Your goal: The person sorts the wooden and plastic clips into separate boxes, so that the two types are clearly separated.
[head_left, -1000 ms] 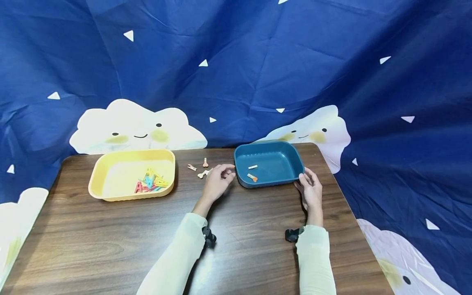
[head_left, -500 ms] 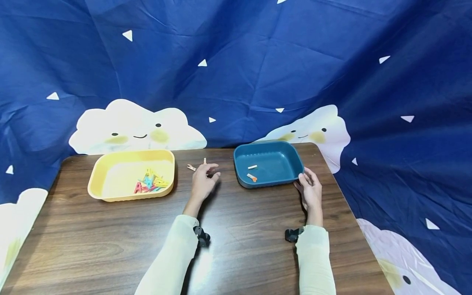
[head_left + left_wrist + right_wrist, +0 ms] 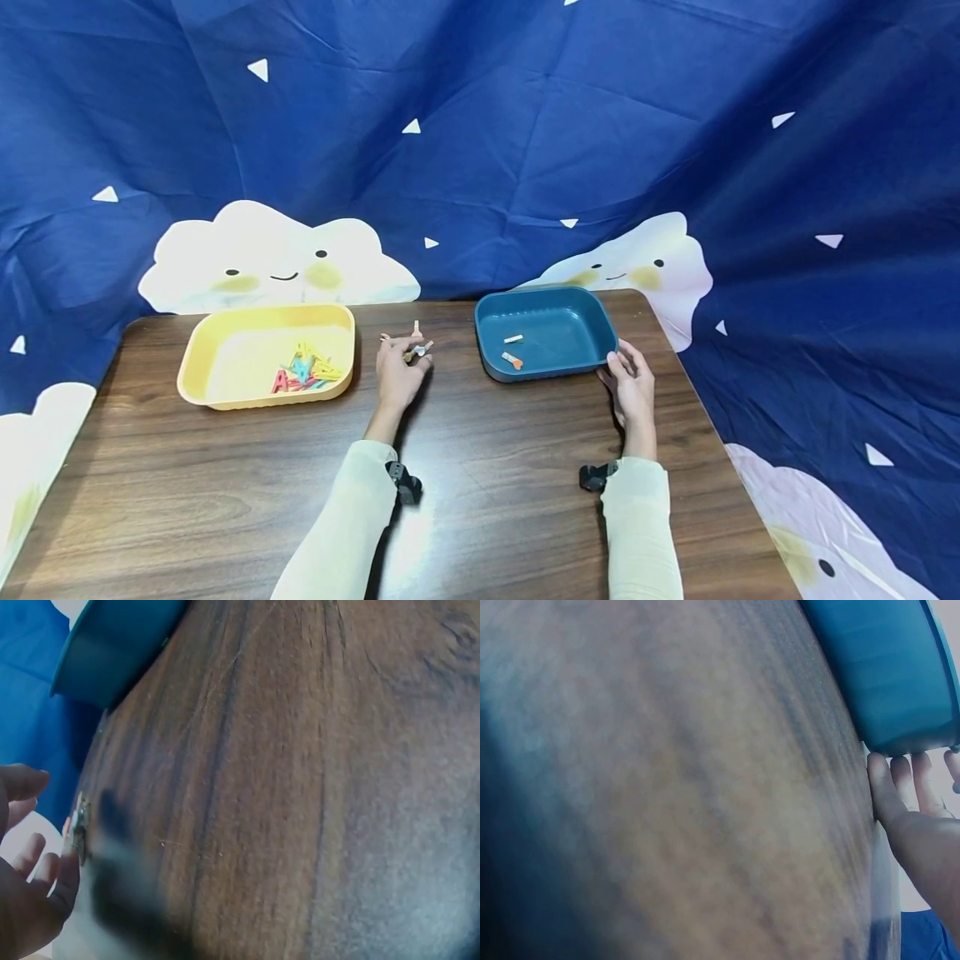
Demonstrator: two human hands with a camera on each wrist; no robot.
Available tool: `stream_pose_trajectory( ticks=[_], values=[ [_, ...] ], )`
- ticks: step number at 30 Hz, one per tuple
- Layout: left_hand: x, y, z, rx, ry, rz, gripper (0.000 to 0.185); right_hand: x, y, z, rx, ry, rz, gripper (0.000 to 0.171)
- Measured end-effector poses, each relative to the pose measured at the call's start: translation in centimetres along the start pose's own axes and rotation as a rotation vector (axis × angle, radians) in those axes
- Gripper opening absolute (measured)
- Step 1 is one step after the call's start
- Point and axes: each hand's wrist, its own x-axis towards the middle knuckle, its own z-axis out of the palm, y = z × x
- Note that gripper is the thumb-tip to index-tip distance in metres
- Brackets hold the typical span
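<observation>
Small pale wooden clothespin (image 3: 417, 351)

Bright even light, faint table (image 3: 225, 500) glare, both wrist views blurred.

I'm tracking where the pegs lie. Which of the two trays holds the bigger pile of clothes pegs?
The yellow tray, at the table's left: it holds a heap of coloured pegs. The blue tray, touched by the right hand, holds only two.
</observation>
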Motion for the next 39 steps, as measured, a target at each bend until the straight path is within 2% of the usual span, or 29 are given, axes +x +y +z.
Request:
stream_pose_trajectory(
  ticks=[4, 17, 39],
  values=[
    [0.1, -0.6, 0.0, 0.016, 0.017, -0.001, 0.035, 0.1, 0.1, 0.0, 0.008, 0.006, 0.007, 0.048],
    [0.8, -1.8, -0.3, 0.151, -0.014, -0.001, 0.028, 0.1, -0.1, 0.2, 0.016, 0.004, 0.006, 0.05],
    [0.8, -2.1, -0.3, 0.127, 0.002, -0.066, 0.025, 0.3, 0.3, 0.0, 0.033, -0.002, -0.014, 0.049]
  ],
)
